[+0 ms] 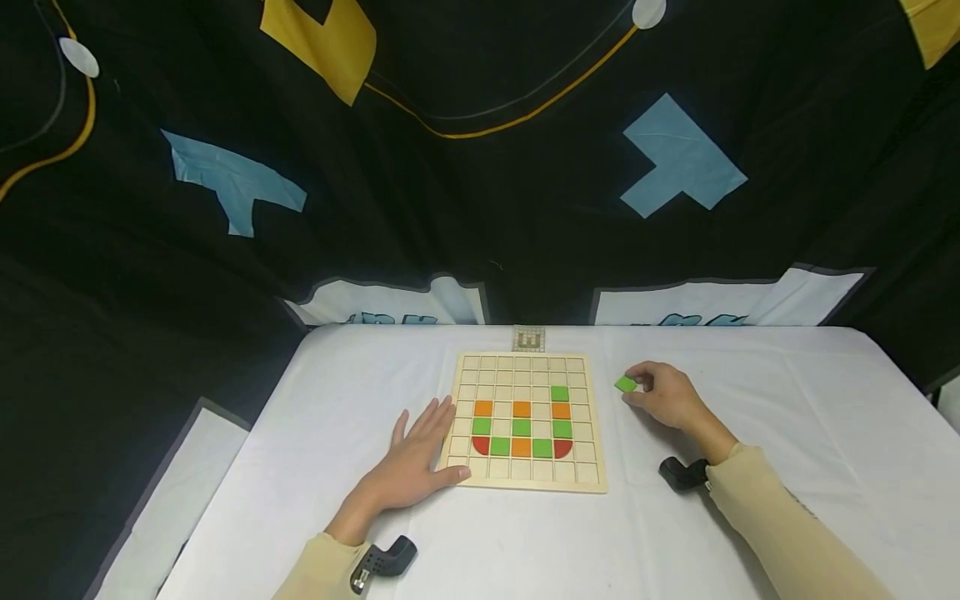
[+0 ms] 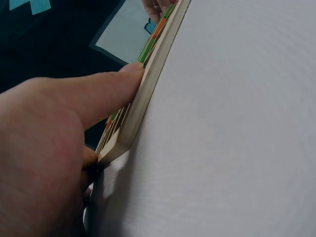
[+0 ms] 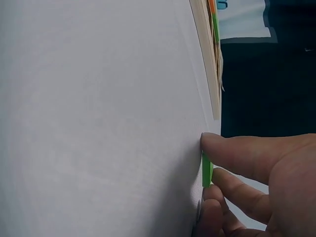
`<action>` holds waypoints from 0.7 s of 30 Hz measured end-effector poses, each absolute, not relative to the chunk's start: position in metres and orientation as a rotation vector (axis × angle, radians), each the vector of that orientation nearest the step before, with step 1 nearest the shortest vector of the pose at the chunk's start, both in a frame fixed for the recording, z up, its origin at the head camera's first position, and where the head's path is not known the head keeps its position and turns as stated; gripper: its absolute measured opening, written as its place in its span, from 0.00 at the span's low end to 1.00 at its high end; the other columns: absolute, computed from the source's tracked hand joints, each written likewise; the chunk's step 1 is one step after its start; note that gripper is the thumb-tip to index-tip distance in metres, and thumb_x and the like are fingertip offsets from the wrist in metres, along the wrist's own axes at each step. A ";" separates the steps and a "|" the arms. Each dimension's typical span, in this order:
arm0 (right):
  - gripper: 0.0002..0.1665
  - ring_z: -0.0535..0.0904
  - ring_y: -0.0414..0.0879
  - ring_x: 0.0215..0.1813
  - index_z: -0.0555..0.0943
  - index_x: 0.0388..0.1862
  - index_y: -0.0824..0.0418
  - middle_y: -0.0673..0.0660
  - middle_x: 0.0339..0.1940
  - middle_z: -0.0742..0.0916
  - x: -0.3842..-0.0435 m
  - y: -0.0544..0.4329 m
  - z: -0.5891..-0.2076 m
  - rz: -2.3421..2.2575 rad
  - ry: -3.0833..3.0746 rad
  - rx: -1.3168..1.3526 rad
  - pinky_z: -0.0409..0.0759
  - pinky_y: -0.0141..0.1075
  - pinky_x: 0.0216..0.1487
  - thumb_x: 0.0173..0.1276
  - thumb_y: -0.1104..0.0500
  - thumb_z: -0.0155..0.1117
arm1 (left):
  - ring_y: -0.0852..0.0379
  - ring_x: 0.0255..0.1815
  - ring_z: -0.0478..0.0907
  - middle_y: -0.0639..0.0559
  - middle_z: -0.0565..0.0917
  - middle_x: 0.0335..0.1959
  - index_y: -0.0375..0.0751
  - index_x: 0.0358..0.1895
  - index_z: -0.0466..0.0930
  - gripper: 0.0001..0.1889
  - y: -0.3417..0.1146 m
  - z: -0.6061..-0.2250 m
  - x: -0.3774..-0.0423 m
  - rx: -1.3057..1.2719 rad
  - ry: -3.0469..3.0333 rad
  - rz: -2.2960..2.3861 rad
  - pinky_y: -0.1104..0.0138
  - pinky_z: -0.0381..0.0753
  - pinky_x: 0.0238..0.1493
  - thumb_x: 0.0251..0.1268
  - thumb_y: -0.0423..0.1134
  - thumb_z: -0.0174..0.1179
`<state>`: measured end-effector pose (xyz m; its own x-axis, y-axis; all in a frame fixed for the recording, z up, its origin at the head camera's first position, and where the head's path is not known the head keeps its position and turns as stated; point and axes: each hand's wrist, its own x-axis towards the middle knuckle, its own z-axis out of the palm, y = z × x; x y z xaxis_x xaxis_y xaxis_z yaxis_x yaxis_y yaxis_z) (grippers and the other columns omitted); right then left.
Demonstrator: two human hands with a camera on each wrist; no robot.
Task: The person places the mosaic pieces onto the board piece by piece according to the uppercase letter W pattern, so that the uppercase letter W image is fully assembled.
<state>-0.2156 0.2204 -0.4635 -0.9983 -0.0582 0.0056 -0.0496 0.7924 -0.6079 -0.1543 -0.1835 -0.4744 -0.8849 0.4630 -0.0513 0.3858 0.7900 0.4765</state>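
Observation:
A square wooden grid board (image 1: 540, 468) lies on the table, with several green, orange and red tiles set in its cells. At the board's left edge rests my left hand (image 1: 411, 467), fingers spread and fairly straight, its thumb (image 2: 111, 91) lying over the near edge. My right hand (image 1: 666, 398) pinches a green square tile (image 1: 626, 384) between thumb and fingers, to the right of the board. The right wrist view shows that tile (image 3: 207, 170) edge-on, close over the cloth. Two red tiles (image 1: 562, 449) in the board have a rounded corner.
A small patterned card (image 1: 528, 338) lies just beyond the board's far edge. White cloth (image 1: 540, 550) covers the table. Behind it hangs a black curtain (image 1: 480, 217) with blue and yellow shapes. A black wrist device (image 1: 684, 474) sits at each sleeve.

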 end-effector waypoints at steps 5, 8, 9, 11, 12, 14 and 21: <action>0.21 0.74 0.53 0.40 0.81 0.53 0.73 0.63 0.39 0.83 -0.216 0.220 -0.464 -0.963 2.982 -0.097 0.75 0.45 0.41 0.64 0.62 0.69 | 0.48 0.83 0.35 0.48 0.44 0.83 0.36 0.81 0.46 0.52 -0.183 -0.475 -0.155 0.672 2.819 0.697 0.41 0.25 0.75 0.65 0.65 0.57; 0.20 0.74 0.54 0.40 0.81 0.53 0.73 0.63 0.40 0.83 -0.216 0.219 -0.463 -0.949 2.979 -0.092 0.76 0.46 0.42 0.65 0.63 0.69 | 0.48 0.83 0.35 0.48 0.43 0.83 0.36 0.81 0.46 0.52 -0.183 -0.474 -0.155 0.670 2.814 0.691 0.41 0.25 0.75 0.66 0.65 0.57; 0.20 0.74 0.54 0.40 0.81 0.53 0.73 0.63 0.40 0.83 -0.216 0.218 -0.463 -0.947 2.976 -0.089 0.76 0.46 0.42 0.65 0.63 0.69 | 0.48 0.83 0.35 0.48 0.43 0.83 0.36 0.81 0.46 0.52 -0.183 -0.473 -0.154 0.669 2.811 0.691 0.41 0.25 0.75 0.66 0.65 0.57; 0.20 0.75 0.54 0.41 0.81 0.53 0.73 0.64 0.41 0.83 -0.216 0.218 -0.463 -0.942 2.974 -0.087 0.76 0.46 0.42 0.66 0.63 0.68 | 0.48 0.83 0.35 0.48 0.43 0.83 0.36 0.81 0.46 0.52 -0.183 -0.473 -0.154 0.668 2.810 0.689 0.41 0.25 0.75 0.66 0.65 0.58; 0.20 0.75 0.54 0.41 0.81 0.54 0.73 0.64 0.41 0.83 -0.216 0.218 -0.463 -0.938 2.971 -0.080 0.77 0.47 0.43 0.66 0.62 0.68 | 0.48 0.83 0.35 0.48 0.43 0.83 0.36 0.81 0.46 0.52 -0.183 -0.473 -0.154 0.667 2.808 0.690 0.42 0.25 0.75 0.66 0.65 0.58; 0.20 0.75 0.55 0.42 0.81 0.54 0.72 0.64 0.42 0.83 -0.216 0.218 -0.463 -0.930 2.967 -0.075 0.77 0.47 0.44 0.67 0.62 0.68 | 0.48 0.83 0.35 0.48 0.43 0.83 0.36 0.81 0.46 0.52 -0.183 -0.473 -0.154 0.667 2.808 0.691 0.42 0.25 0.75 0.66 0.65 0.58; 0.19 0.76 0.54 0.43 0.81 0.55 0.72 0.63 0.42 0.84 -0.215 0.218 -0.462 -0.930 2.964 -0.090 0.78 0.48 0.45 0.69 0.62 0.66 | 0.48 0.83 0.36 0.48 0.44 0.83 0.36 0.81 0.46 0.52 -0.183 -0.475 -0.154 0.674 2.808 0.706 0.41 0.25 0.75 0.66 0.65 0.58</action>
